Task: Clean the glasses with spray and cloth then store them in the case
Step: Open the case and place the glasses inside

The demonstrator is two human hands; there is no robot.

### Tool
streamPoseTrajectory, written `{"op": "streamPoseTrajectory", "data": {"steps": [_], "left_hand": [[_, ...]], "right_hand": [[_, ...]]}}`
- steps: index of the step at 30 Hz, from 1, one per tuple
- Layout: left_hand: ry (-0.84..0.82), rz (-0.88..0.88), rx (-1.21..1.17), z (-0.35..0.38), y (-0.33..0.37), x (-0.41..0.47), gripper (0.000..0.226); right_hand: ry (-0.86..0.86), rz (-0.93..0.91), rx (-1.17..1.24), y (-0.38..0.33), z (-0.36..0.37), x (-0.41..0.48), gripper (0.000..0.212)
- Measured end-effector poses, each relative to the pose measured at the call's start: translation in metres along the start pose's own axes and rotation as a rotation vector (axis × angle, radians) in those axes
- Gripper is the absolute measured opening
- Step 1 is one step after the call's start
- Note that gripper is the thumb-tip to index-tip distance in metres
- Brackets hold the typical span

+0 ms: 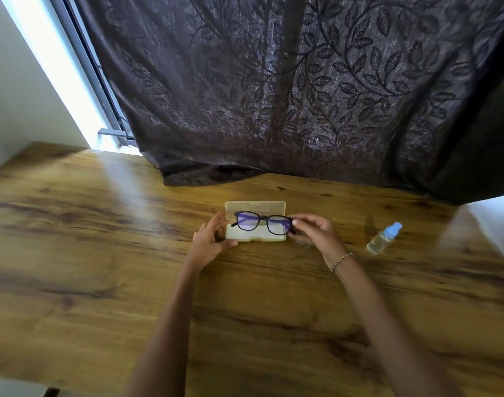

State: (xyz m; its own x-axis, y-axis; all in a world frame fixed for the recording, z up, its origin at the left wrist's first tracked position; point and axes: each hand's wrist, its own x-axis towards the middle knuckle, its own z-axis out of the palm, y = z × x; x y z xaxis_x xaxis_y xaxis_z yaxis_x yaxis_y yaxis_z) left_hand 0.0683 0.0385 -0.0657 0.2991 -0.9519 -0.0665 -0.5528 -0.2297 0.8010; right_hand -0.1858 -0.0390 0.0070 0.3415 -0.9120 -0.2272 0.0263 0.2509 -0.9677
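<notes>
- The case [255, 208] sits open on the tabletop [101, 253], a pale cream box with its lid standing up at the back and the shallow base toward the person.
- The base looks whitish inside; whether that is lining or something laid in it cannot be told.
- The glasses [263, 223] are right over the open base, in front of the lid. Whether they touch the base is unclear.
- They have a dark frame, and both lenses catch a violet-blue sheen.
- Their long axis runs left to right, along the case, dipping slightly toward the right; the lenses face up toward the camera.
- The right hand [316, 233] pinches the right end of the frame between thumb and fingertips, and a beaded bracelet [342, 260] circles that wrist.
- The left hand [210, 239] grips the left end of the case, fingers curled at the lid's edge and thumb at the base's front.
- Well to the right is the spray bottle [383, 238], holding clear liquid, its blue cap tilted to the upper right.
- A dark leaf-patterned curtain [302, 96] drapes onto the far edge.
</notes>
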Motion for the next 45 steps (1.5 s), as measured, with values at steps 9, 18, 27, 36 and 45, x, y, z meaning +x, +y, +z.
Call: {"op": "streamPoseTrajectory", "data": {"steps": [9, 18, 27, 36, 45], "left_hand": [[-0.012, 0.037, 0.011, -0.004, 0.005, -0.004, 0.085], [-0.024, 0.046, -0.009, -0.006, 0.010, -0.007, 0.083], [-0.015, 0.044, -0.048, -0.008, 0.015, -0.010, 0.084], [0.000, 0.023, -0.044, -0.006, 0.016, -0.008, 0.085], [0.007, 0.030, -0.018, -0.004, 0.012, -0.005, 0.083]], "right_hand": [[0.031, 0.038, -0.407, 0.004, 0.016, 0.034, 0.015], [0.057, 0.024, -0.564, 0.011, 0.019, 0.037, 0.008], [0.174, -0.174, -0.720, 0.016, 0.020, 0.031, 0.010], [-0.044, -0.448, -1.161, 0.014, 0.055, 0.034, 0.029], [-0.065, -0.406, -1.334, 0.008, 0.079, 0.048, 0.018]]}}
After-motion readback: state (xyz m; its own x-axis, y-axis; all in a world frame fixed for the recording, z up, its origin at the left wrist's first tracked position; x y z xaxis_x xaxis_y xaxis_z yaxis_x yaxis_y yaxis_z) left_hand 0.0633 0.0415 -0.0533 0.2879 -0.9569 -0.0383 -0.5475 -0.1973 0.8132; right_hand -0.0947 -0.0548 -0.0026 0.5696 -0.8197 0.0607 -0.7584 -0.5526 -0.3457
